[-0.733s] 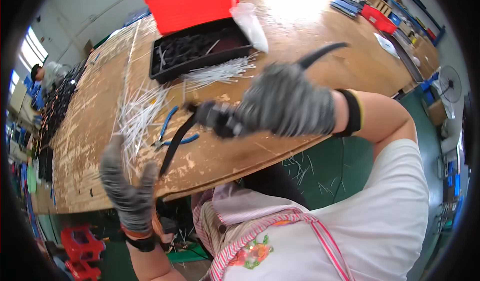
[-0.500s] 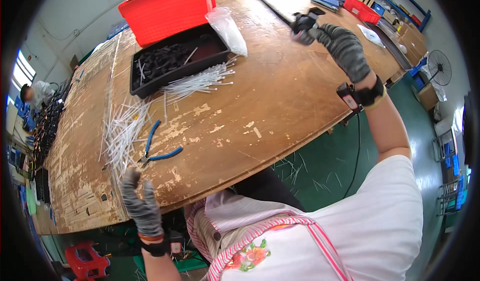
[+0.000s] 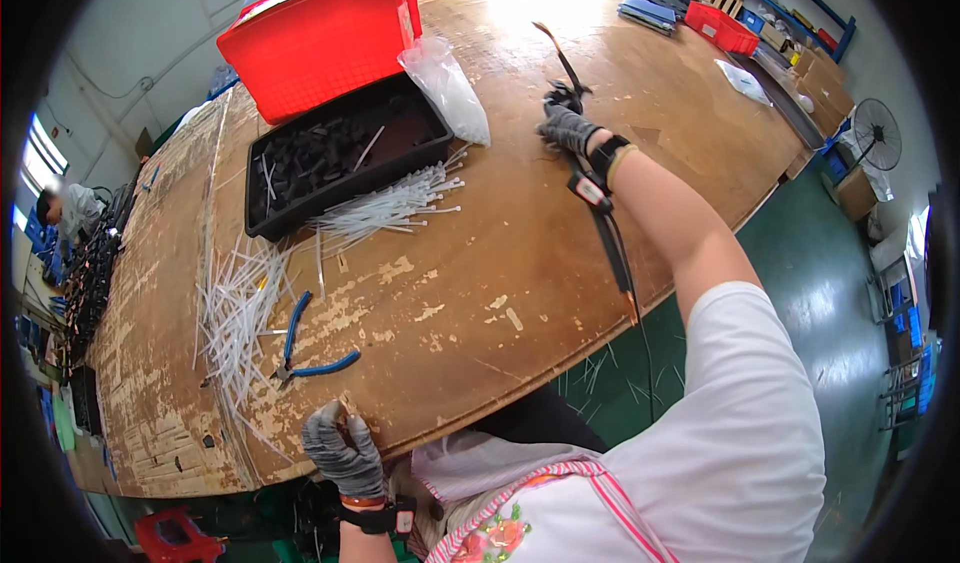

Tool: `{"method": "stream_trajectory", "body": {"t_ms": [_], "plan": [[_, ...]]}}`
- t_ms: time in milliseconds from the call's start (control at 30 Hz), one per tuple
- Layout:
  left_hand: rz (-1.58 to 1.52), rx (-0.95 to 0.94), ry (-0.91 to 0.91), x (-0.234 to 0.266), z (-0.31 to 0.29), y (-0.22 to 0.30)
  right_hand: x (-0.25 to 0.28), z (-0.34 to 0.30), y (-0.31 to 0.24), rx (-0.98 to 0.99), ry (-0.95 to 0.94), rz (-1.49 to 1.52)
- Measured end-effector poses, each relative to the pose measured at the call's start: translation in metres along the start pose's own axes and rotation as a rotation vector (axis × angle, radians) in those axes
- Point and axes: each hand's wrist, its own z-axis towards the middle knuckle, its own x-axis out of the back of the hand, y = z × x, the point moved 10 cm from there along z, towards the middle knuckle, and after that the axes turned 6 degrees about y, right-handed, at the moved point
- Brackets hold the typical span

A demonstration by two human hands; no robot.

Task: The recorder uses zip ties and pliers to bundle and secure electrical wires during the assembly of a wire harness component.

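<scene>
Right hand [image 3: 568, 128] clenched around black cable [image 3: 570, 68] mid-length, leaving ends free; left hand [image 3: 342, 453] curled by near edge of surface [image 3: 455, 288], contents indeterminable; blue-handled cutters [image 3: 286, 371] within its reach

The wooden bench [image 3: 450, 293] looked worn and rough at left, glossy toward its far end. The red crate [image 3: 320, 53] was shiny plastic, the tray [image 3: 350, 185] matt black plastic, the cable ties [image 3: 385, 205] smooth plastic. The gloves [image 3: 343, 455] were knitted cloth, the strip [image 3: 612, 253] matt.
</scene>
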Motion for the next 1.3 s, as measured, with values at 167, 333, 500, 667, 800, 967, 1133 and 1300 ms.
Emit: {"method": "stream_trajectory", "body": {"t_ms": [167,333,500,667,800,967,1133,1300], "plan": [[-0.021,0.039,-0.019,-0.008,0.001,0.003,0.003,0.005,-0.020,-0.277,-0.129,-0.078],[0.007,0.052,-0.045,-0.005,0.000,-0.001,0.014,-0.064,-0.109,-0.171,-0.160,-0.248],[0.029,0.007,-0.047,-0.006,0.004,0.004,0.021,-0.137,-0.102,-0.195,-0.313,-0.472],[0.023,0.020,-0.058,-0.008,0.008,0.005,-0.002,-0.096,-0.123,0.014,-0.095,-0.115],[0.015,-0.027,-0.023,-0.009,0.010,0.013,-0.021,-0.029,-0.079,0.090,-0.011,-0.299],[0.008,-0.029,-0.009,-0.005,0.006,0.011,-0.006,-0.043,-0.105,-0.021,-0.189,-0.402],[0.011,-0.049,0.014,0.005,0.000,0.007,0.034,-0.129,-0.147,-0.011,-0.058,-0.510],[-0.010,-0.049,-0.009,-0.002,0.002,0.002,0.055,-0.192,-0.261,0.323,0.097,-0.178]]}}
